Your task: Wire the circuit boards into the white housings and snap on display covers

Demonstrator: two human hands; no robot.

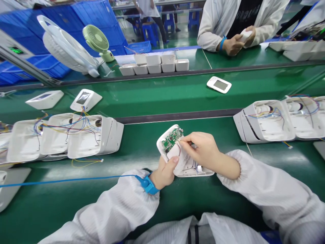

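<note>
My left hand [166,171] grips the lower edge of a tilted white plastic cover, thumb on top. A green circuit board [171,139] sits in that cover. My right hand [201,147] pinches at the board's right edge, where a small pale connector seems to be; the fingertips hide most of it. Below my right hand lies a white housing part [194,172] with thin wires and a small white component inside. Whether the cover and this housing are joined I cannot tell. A blue wrist strap [149,184] with a cord is around my left wrist.
White housings with loose coloured wires [93,135] stand in a row at left, more housings [269,122] at right. On the green belt lie a white display cover [219,84] and two display units. Across it, a co-worker's hands [235,44] hold a white part near a green fan [96,39].
</note>
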